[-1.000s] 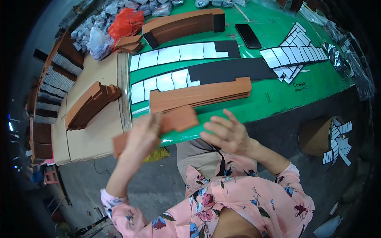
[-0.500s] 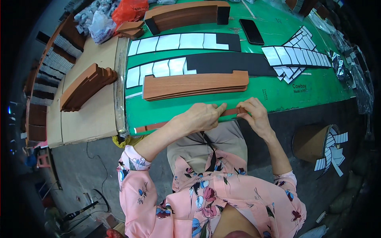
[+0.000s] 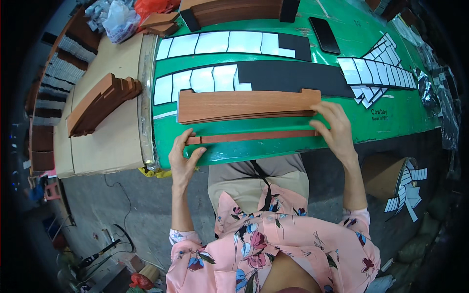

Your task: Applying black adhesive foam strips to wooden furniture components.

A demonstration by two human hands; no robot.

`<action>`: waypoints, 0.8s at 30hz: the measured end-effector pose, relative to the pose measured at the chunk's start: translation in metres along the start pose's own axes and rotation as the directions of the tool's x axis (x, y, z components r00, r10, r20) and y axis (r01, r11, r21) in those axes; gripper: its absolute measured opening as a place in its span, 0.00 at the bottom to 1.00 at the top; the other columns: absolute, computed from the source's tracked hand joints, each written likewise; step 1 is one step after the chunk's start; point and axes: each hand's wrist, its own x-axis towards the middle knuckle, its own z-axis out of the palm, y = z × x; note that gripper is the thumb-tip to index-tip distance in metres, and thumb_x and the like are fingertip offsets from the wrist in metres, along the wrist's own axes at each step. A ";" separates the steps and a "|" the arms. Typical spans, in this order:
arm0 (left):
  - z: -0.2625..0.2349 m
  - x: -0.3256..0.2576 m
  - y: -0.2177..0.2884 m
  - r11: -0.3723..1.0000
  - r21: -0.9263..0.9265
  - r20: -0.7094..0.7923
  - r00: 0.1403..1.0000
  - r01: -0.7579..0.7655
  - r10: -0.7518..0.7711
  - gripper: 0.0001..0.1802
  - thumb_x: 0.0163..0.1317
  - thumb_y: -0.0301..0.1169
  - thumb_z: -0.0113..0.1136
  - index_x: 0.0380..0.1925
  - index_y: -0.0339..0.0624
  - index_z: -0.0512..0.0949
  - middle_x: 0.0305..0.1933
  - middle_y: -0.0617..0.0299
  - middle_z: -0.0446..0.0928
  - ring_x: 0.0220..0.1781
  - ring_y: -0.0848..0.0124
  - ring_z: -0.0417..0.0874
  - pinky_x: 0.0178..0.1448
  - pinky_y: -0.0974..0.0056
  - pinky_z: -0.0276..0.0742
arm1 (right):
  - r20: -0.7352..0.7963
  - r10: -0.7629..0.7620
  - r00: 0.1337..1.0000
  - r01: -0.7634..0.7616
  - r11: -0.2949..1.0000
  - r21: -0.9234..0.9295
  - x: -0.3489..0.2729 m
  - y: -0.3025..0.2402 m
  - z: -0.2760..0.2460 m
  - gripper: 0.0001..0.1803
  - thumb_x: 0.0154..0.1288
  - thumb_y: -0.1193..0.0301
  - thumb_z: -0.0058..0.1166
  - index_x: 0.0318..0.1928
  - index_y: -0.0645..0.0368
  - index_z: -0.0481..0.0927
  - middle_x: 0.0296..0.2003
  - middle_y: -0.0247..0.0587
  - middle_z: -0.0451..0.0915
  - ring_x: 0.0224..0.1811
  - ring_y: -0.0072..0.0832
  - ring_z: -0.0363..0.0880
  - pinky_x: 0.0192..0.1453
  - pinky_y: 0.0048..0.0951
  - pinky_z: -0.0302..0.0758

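Note:
A long, narrow reddish-brown wooden strip (image 3: 254, 136) lies along the near side of the green table, apart from a stack of brown curved-edge wooden boards (image 3: 249, 106) just beyond it. My left hand (image 3: 182, 158) is at the strip's left end, thumb and fingers spread around it without a visible grip. My right hand (image 3: 338, 131) is at the right, its fingers apart. Its fingertips reach the right end of the board stack, and its thumb lies close to the strip's right end. Whether either hand touches the strip is hard to make out.
Black strips with white backing pieces (image 3: 220, 44) lie beyond the stack. A phone (image 3: 324, 35) and white-backed sheets (image 3: 378, 72) are farther right. More boards (image 3: 100, 107) stand on cardboard (image 3: 112, 151) at left. A bin (image 3: 386, 178) stands beside the table.
My left hand has moved from the middle of the strip to its left end. My right hand has shifted right and let go of the strip, which now lies closer to the stack.

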 end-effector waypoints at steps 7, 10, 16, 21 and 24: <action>0.043 0.002 -0.009 0.938 -0.345 -0.207 0.972 0.033 -0.111 0.29 0.43 0.19 0.71 0.49 0.36 0.73 0.43 0.54 0.81 0.41 0.69 0.81 0.49 0.65 0.74 | 0.196 -0.234 0.952 0.200 0.963 0.179 0.115 -0.002 0.089 0.08 0.55 0.77 0.57 0.37 0.63 0.77 0.36 0.44 0.78 0.39 0.38 0.79 0.41 0.35 0.75; 0.060 -0.001 -0.010 0.947 -0.322 -0.252 0.963 0.011 -0.096 0.26 0.41 0.20 0.72 0.45 0.37 0.75 0.42 0.56 0.81 0.41 0.69 0.81 0.44 0.67 0.74 | 0.466 -0.187 0.865 0.223 0.974 -0.023 0.146 -0.005 0.120 0.08 0.55 0.75 0.58 0.36 0.62 0.78 0.35 0.44 0.77 0.38 0.39 0.78 0.41 0.37 0.75; 0.071 0.000 -0.003 0.936 -0.349 -0.198 0.980 -0.046 -0.026 0.23 0.39 0.21 0.73 0.39 0.38 0.77 0.38 0.58 0.80 0.41 0.66 0.79 0.43 0.66 0.73 | 0.586 -0.208 0.783 0.343 0.931 -0.129 0.160 0.002 0.144 0.07 0.53 0.75 0.58 0.30 0.66 0.75 0.30 0.47 0.75 0.36 0.40 0.78 0.40 0.37 0.76; 0.070 0.002 -0.007 0.922 -0.378 -0.199 0.980 -0.086 0.010 0.23 0.38 0.21 0.73 0.38 0.38 0.77 0.38 0.57 0.80 0.42 0.64 0.79 0.44 0.65 0.74 | 0.570 -0.345 0.746 0.488 0.865 -0.115 0.164 -0.001 0.145 0.03 0.49 0.80 0.53 0.25 0.69 0.76 0.27 0.53 0.78 0.31 0.45 0.80 0.37 0.36 0.78; 0.069 0.000 -0.006 0.921 -0.379 -0.194 0.981 -0.085 0.011 0.23 0.38 0.21 0.73 0.38 0.37 0.77 0.38 0.56 0.80 0.42 0.64 0.79 0.45 0.65 0.75 | 0.560 -0.337 0.757 0.458 0.885 -0.087 0.163 0.004 0.147 0.05 0.49 0.78 0.51 0.25 0.68 0.77 0.26 0.52 0.78 0.30 0.45 0.80 0.37 0.38 0.78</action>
